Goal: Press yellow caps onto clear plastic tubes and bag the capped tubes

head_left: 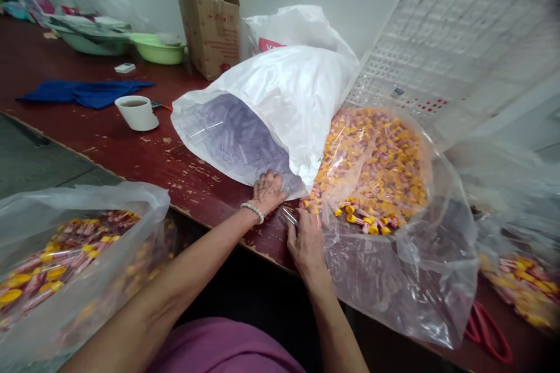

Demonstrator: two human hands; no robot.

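Observation:
A white sack (301, 93) lies on its side, its mouth facing me and filled with clear plastic tubes (236, 134). At the lower lip of that mouth is my left hand (269, 191), with a beaded bracelet on the wrist; its fingers are bent over the tubes and their tips are hidden. My right hand (307, 242) is closed at the table's front edge, with a clear tube (289, 217) by its thumb and fingers. Just right of it, a large clear bag (402, 280) holds many small pink pieces with yellow caps (376, 157).
At lower left, an open plastic bag (144, 198) holds more yellow-capped pieces. A white cup (139, 113), blue cloth (87, 93), green basin (160, 49) and cardboard box (216, 29) stand along the red table (161, 157). A white crate (420, 52) leans behind; red-handled scissors (490, 332) lie at right.

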